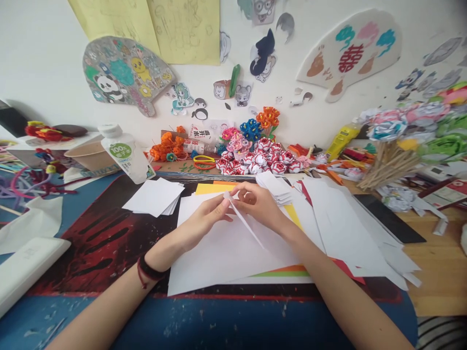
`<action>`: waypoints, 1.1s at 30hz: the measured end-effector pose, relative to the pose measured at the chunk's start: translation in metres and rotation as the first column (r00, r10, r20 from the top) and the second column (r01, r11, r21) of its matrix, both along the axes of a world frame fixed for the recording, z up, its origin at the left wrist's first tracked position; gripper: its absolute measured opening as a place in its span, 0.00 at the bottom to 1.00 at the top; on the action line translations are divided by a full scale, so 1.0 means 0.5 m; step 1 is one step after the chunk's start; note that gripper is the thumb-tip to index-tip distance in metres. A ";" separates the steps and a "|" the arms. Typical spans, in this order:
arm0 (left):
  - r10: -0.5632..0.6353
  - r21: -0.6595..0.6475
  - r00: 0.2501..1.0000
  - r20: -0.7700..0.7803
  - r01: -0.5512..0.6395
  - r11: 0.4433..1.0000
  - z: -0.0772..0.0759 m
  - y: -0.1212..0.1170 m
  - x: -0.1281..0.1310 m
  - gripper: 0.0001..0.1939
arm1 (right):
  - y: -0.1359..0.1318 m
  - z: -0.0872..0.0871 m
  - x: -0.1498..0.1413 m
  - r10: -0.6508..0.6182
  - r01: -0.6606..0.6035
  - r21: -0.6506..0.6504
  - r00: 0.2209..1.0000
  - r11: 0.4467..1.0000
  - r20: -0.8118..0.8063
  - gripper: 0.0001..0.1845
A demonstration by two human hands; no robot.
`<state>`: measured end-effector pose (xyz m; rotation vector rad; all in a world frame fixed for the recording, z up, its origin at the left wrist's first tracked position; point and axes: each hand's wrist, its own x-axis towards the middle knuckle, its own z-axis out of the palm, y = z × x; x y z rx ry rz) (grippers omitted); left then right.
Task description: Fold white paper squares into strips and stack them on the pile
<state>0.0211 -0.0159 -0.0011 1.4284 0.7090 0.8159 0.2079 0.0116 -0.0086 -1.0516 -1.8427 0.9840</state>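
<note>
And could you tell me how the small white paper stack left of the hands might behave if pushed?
The stack would probably slide apart, since its pieces lie fanned, with no band visible around them. It looks low and flat, so tipping seems unlikely. Single pieces look thin, so they may bend easily.

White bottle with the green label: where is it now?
In the head view, the white bottle is on the left side, just right of the brown bowl.
</note>
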 end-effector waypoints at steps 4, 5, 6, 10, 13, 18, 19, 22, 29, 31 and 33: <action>0.086 -0.058 0.995 0.052 -0.083 0.995 -0.017 0.006 0.001 0.25 | 0.007 0.000 -0.003 0.089 -0.090 0.065 0.996 0.994 0.007 0.12; 0.105 -0.080 0.991 0.079 -0.099 0.992 -0.020 0.007 0.002 0.26 | 0.008 0.000 -0.003 0.097 -0.098 0.065 0.995 0.993 0.008 0.12; 0.119 -0.099 0.988 0.103 -0.109 0.989 -0.022 0.008 0.002 0.27 | 0.009 -0.001 -0.003 0.093 -0.093 0.055 0.996 0.994 0.009 0.13; 0.182 -0.155 0.976 0.119 -0.162 0.974 -0.016 0.004 -0.001 0.31 | 0.010 -0.013 0.000 0.016 -0.016 0.000 0.998 1.000 0.056 0.24; 0.239 -0.222 0.970 0.045 -0.223 0.949 -0.002 0.001 -0.002 0.31 | 0.011 -0.023 0.003 -0.008 0.013 -0.059 0.996 0.998 0.084 0.27; 0.270 -0.201 0.959 0.083 -0.249 0.947 0.005 0.002 -0.003 0.27 | 0.014 -0.019 0.007 -0.037 0.039 -0.106 0.999 0.994 0.017 0.24; 0.283 -0.170 0.955 0.083 -0.266 0.949 0.003 0.004 -0.004 0.27 | 0.014 -0.016 0.008 -0.064 0.065 -0.094 0.998 0.993 0.013 0.23; 0.318 -0.066 0.947 0.038 -0.315 0.947 0.003 0.007 -0.010 0.28 | 0.014 -0.011 0.011 -0.143 0.143 -0.064 0.990 0.988 0.017 0.22; 0.345 0.085 0.937 -0.049 -0.340 0.936 0.007 0.011 -0.009 0.27 | 0.013 -0.014 0.009 -0.162 0.163 -0.032 0.987 0.986 0.021 0.22; 0.423 0.155 0.896 -0.135 -0.403 0.902 -0.002 0.013 -0.008 0.24 | 0.010 -0.014 0.007 -0.136 0.136 -0.043 0.991 0.990 0.009 0.22; 0.499 0.258 0.843 -0.202 -0.445 0.857 -0.011 0.015 -0.011 0.22 | 0.006 -0.014 0.006 -0.092 0.091 -0.067 0.996 0.994 -0.011 0.22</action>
